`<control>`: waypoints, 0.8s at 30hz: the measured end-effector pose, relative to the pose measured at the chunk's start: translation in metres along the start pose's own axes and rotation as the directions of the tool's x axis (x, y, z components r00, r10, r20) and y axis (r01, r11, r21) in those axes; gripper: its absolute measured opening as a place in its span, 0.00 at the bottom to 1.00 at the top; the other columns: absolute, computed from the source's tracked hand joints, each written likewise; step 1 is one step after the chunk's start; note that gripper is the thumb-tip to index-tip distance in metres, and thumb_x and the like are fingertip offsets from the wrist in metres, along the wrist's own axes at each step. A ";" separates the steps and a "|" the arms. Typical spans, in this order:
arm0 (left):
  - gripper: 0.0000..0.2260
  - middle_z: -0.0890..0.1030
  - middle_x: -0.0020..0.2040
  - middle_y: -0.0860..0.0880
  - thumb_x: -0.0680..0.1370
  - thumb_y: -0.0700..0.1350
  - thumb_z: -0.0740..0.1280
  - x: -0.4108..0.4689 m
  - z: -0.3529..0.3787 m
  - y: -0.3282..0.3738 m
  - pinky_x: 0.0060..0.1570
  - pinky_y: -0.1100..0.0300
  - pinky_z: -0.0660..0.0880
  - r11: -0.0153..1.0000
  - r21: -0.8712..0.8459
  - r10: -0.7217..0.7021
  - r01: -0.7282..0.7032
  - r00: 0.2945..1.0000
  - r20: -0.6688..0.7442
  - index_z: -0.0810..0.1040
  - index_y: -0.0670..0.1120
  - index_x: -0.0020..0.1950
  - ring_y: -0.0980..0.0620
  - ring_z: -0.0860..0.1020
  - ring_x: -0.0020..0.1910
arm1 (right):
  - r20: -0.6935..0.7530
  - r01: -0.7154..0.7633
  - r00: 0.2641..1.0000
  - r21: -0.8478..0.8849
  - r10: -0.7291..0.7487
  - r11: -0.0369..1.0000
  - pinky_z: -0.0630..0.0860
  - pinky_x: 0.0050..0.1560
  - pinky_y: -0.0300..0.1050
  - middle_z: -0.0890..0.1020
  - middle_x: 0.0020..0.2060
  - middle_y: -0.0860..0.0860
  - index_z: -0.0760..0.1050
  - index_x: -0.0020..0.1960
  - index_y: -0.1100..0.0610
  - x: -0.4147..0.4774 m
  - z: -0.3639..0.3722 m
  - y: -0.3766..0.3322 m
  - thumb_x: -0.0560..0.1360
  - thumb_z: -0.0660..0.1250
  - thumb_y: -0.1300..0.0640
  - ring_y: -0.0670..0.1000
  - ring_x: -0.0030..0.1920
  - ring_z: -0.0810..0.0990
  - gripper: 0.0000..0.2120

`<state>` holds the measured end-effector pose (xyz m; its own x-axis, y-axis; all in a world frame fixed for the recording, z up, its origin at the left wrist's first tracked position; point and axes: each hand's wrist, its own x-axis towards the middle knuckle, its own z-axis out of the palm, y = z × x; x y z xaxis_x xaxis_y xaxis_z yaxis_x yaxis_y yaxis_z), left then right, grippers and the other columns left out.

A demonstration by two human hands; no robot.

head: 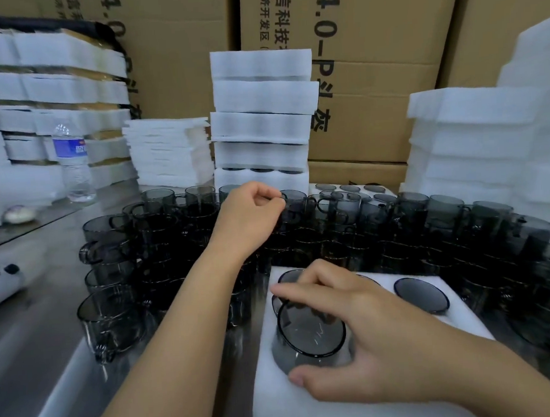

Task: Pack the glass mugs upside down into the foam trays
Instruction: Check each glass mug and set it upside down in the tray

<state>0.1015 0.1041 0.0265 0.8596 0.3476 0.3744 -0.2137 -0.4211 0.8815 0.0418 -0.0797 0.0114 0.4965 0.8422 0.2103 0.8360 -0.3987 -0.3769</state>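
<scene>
Right hand (365, 331) is spread over an upside-down smoked-glass mug (310, 332), thumb on the near side and fingers curled round the far side of its base, gripping it. That mug sits part-way into the near-left pocket of a white foam tray (311, 409) lying directly under the hand. Past the fingertips a dark rim shows in the next pocket, and to the hand's right a second mug (421, 294) is seated base-up in the tray.

Beyond and to the left of it, the left hand (251, 216) reaches out over the loose mugs (159, 234), which stand packed together around the tray's far and side edges. Its fingers are curled with thumb and forefinger close together by a mug's rim; against the dark glass I cannot tell whether they actually have hold of it.

Everything rests on a steel table (45, 367). Just behind the left hand rises a stack of filled trays (261, 119), a water bottle (73, 162) stands well off to its left, and cardboard boxes (371, 73) wall the back.
</scene>
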 end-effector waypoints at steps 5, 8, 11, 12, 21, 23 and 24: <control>0.02 0.84 0.40 0.55 0.76 0.48 0.68 -0.006 0.000 0.004 0.26 0.73 0.69 0.998 0.054 0.010 -0.029 0.947 0.320 0.80 0.53 0.47 0.65 0.76 0.28 | 0.013 -0.039 0.999 -0.013 0.040 0.999 0.61 0.54 0.25 0.64 0.51 0.37 0.58 0.74 0.40 0.000 0.003 0.001 0.70 0.67 0.36 0.39 0.56 0.66 0.37; 0.03 0.85 0.41 0.58 0.76 0.50 0.68 -0.009 0.001 0.005 0.29 0.71 0.72 0.994 0.100 0.002 -0.051 0.896 0.445 0.80 0.54 0.48 0.64 0.78 0.31 | -0.022 -0.048 0.999 -0.075 0.047 0.996 0.62 0.56 0.28 0.62 0.51 0.35 0.57 0.74 0.39 -0.001 0.007 0.000 0.67 0.58 0.27 0.39 0.57 0.64 0.38; 0.04 0.84 0.40 0.58 0.77 0.50 0.67 -0.011 0.001 0.005 0.32 0.70 0.73 0.994 0.104 -0.015 -0.044 0.860 0.510 0.81 0.54 0.49 0.63 0.79 0.33 | -0.135 -0.072 0.989 -0.055 0.064 0.996 0.61 0.58 0.32 0.63 0.50 0.35 0.65 0.70 0.39 -0.001 0.008 -0.002 0.68 0.50 0.26 0.40 0.58 0.64 0.34; 0.04 0.84 0.38 0.58 0.77 0.50 0.68 -0.012 0.002 0.005 0.32 0.69 0.73 0.994 0.103 -0.021 -0.041 0.846 0.534 0.81 0.53 0.49 0.63 0.79 0.34 | -0.181 -0.081 0.981 -0.034 0.073 0.996 0.62 0.59 0.34 0.64 0.50 0.35 0.68 0.67 0.39 -0.001 0.008 -0.002 0.68 0.51 0.27 0.41 0.58 0.66 0.32; 0.04 0.83 0.36 0.57 0.76 0.49 0.69 -0.015 0.006 0.005 0.34 0.69 0.72 0.987 0.157 -0.066 -0.044 0.774 0.630 0.80 0.52 0.50 0.63 0.79 0.33 | -0.172 -0.162 0.973 -0.029 0.155 0.986 0.63 0.50 0.33 0.66 0.48 0.35 0.75 0.57 0.38 -0.001 0.006 -0.001 0.60 0.56 0.23 0.38 0.51 0.67 0.32; 0.04 0.82 0.33 0.58 0.76 0.48 0.69 -0.015 0.007 0.005 0.30 0.72 0.70 0.988 0.152 -0.067 -0.038 0.775 0.628 0.80 0.51 0.50 0.64 0.78 0.32 | -0.157 -0.177 0.973 -0.027 0.171 0.984 0.62 0.48 0.34 0.66 0.47 0.35 0.75 0.57 0.38 0.000 0.006 0.001 0.59 0.55 0.22 0.38 0.50 0.67 0.34; 0.04 0.82 0.33 0.59 0.76 0.48 0.70 -0.015 0.008 0.005 0.30 0.73 0.70 0.988 0.150 -0.065 -0.039 0.777 0.627 0.80 0.51 0.50 0.64 0.78 0.31 | -0.146 -0.181 0.973 -0.020 0.176 0.983 0.63 0.48 0.34 0.66 0.47 0.35 0.74 0.57 0.38 0.000 0.007 0.001 0.59 0.55 0.22 0.38 0.50 0.67 0.34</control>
<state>0.0912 0.0903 0.0226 0.9723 -0.2277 0.0533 -0.1746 -0.5550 0.8133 0.0415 -0.0778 0.0050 0.6645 0.6967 0.2704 0.7372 -0.5516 -0.3902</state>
